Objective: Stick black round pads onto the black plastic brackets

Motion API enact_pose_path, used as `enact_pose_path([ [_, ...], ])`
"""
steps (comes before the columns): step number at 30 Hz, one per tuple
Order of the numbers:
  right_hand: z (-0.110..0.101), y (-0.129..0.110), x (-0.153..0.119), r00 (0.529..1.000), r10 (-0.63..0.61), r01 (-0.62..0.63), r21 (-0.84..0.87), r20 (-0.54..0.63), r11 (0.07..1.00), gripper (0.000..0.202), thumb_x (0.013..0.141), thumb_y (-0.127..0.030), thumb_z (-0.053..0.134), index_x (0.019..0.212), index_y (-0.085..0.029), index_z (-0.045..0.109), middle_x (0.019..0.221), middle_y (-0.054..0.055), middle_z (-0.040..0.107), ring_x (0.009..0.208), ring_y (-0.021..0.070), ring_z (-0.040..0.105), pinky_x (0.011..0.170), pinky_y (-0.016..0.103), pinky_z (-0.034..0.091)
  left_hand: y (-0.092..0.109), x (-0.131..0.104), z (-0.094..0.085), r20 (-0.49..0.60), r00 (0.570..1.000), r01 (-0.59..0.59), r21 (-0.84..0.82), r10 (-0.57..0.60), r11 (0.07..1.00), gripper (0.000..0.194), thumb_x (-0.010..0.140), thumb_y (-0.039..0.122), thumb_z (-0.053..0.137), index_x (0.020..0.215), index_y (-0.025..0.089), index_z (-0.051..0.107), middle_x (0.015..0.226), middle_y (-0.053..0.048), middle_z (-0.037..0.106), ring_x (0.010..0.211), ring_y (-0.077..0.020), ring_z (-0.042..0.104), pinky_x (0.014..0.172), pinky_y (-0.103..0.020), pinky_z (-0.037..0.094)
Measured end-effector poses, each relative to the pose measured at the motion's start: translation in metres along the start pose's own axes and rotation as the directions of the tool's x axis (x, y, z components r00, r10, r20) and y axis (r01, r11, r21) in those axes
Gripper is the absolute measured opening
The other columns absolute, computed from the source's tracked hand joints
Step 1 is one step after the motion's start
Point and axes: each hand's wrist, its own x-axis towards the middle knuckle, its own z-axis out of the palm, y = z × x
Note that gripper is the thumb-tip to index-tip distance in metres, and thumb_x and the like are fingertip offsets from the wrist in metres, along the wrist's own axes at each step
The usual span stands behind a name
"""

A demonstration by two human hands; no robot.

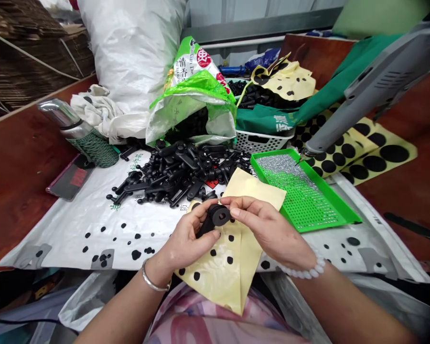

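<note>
My left hand [195, 234] grips a black plastic bracket arm [206, 224] between thumb and fingers. A round black foam pad [221, 216] with a hole in its middle faces me on the bracket's wide end. With thumb and forefinger pinched together, my right hand [261, 222] holds the pad's right edge. Below both hands lies a cream backing sheet [218, 267] dotted with small black spots. Another cream sheet [256, 188] reaches out behind my right hand. Beyond my hands is a heap of similar black plastic parts [179, 169].
A green tray [322, 210] of small silvery screws sits at right, under a grey electric screwdriver [365, 95]. Sheets of black round stickers [376, 153] lie beyond. A green-white bag [197, 95] and white basket [263, 142] stand behind; a flask [88, 138] and phone [69, 179] are left.
</note>
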Motion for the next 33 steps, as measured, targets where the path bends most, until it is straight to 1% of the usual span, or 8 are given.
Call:
enact_pose_path([
  [5, 0.001, -0.006, 0.001, 1.000, 0.010, -0.008, -0.107, 0.024, 0.994, 0.017, 0.076, -0.033, 0.059, 0.071, -0.017, 0.056, 0.108, 0.005, 0.061, 0.090, 0.0152, 0.057, 0.084, 0.031, 0.043, -0.003, -0.002, -0.002, 0.025, 0.999, 0.029, -0.043, -0.028, 0.999, 0.057, 0.076, 0.015, 0.059, 0.129, 0.014, 0.040, 0.127, -0.013, 0.053, 0.115, -0.0254, 0.050, 0.097, -0.038, 0.041],
  [13, 0.001, -0.007, 0.001, 1.000, 0.004, 0.000, -0.192, 0.020, 0.981, 0.016, 0.076, -0.033, 0.057, 0.072, -0.017, 0.055, 0.112, 0.006, 0.059, 0.096, 0.0176, 0.056, 0.086, 0.031, 0.041, -0.005, -0.003, -0.002, 0.009, 1.000, 0.022, -0.007, -0.022, 1.000, 0.056, 0.077, 0.018, 0.060, 0.130, 0.012, 0.041, 0.130, -0.014, 0.050, 0.116, -0.0249, 0.049, 0.101, -0.036, 0.036],
  [17, 0.001, -0.005, 0.002, 1.000, 0.007, -0.005, -0.203, 0.005, 0.979, 0.016, 0.075, -0.033, 0.057, 0.074, -0.017, 0.056, 0.110, 0.006, 0.060, 0.093, 0.0170, 0.056, 0.085, 0.031, 0.041, -0.005, -0.003, -0.001, 0.005, 0.999, 0.036, 0.002, -0.036, 0.999, 0.057, 0.078, 0.020, 0.059, 0.131, 0.012, 0.039, 0.128, -0.014, 0.052, 0.115, -0.0247, 0.050, 0.099, -0.036, 0.037],
  [21, 0.001, -0.002, 0.003, 1.000, 0.029, -0.028, -0.181, 0.007, 0.983, 0.018, 0.074, -0.033, 0.057, 0.083, -0.017, 0.058, 0.101, 0.005, 0.062, 0.084, 0.0152, 0.056, 0.080, 0.031, 0.043, -0.007, -0.003, -0.001, 0.008, 0.999, 0.036, 0.013, -0.036, 0.999, 0.056, 0.080, 0.022, 0.058, 0.132, 0.014, 0.038, 0.126, -0.013, 0.054, 0.112, -0.0241, 0.051, 0.097, -0.035, 0.039],
  [27, 0.000, 0.000, 0.005, 1.000, 0.026, -0.025, -0.167, 0.005, 0.986, 0.016, 0.073, -0.032, 0.057, 0.073, -0.017, 0.055, 0.111, 0.006, 0.059, 0.091, 0.0165, 0.056, 0.085, 0.032, 0.041, -0.009, -0.004, 0.000, -0.003, 0.999, 0.038, 0.021, -0.038, 0.999, 0.054, 0.081, 0.024, 0.057, 0.131, 0.014, 0.040, 0.126, -0.012, 0.054, 0.110, -0.0233, 0.053, 0.095, -0.034, 0.041],
  [31, 0.000, 0.002, 0.006, 0.999, 0.034, -0.035, -0.171, -0.009, 0.985, 0.016, 0.073, -0.033, 0.058, 0.074, -0.017, 0.055, 0.110, 0.007, 0.060, 0.091, 0.0167, 0.056, 0.085, 0.032, 0.041, -0.011, -0.004, 0.000, -0.009, 0.998, 0.055, 0.032, -0.055, 0.998, 0.054, 0.081, 0.025, 0.057, 0.132, 0.013, 0.039, 0.125, -0.013, 0.055, 0.108, -0.0237, 0.053, 0.090, -0.033, 0.044],
  [33, 0.000, 0.002, 0.005, 0.999, 0.039, -0.041, -0.176, -0.012, 0.983, 0.017, 0.074, -0.033, 0.057, 0.079, -0.017, 0.057, 0.108, 0.006, 0.061, 0.090, 0.0165, 0.056, 0.084, 0.031, 0.043, -0.010, -0.004, 0.001, -0.014, 0.997, 0.073, 0.049, -0.073, 0.996, 0.056, 0.082, 0.027, 0.056, 0.132, 0.013, 0.039, 0.123, -0.013, 0.055, 0.106, -0.0241, 0.054, 0.086, -0.032, 0.045],
])
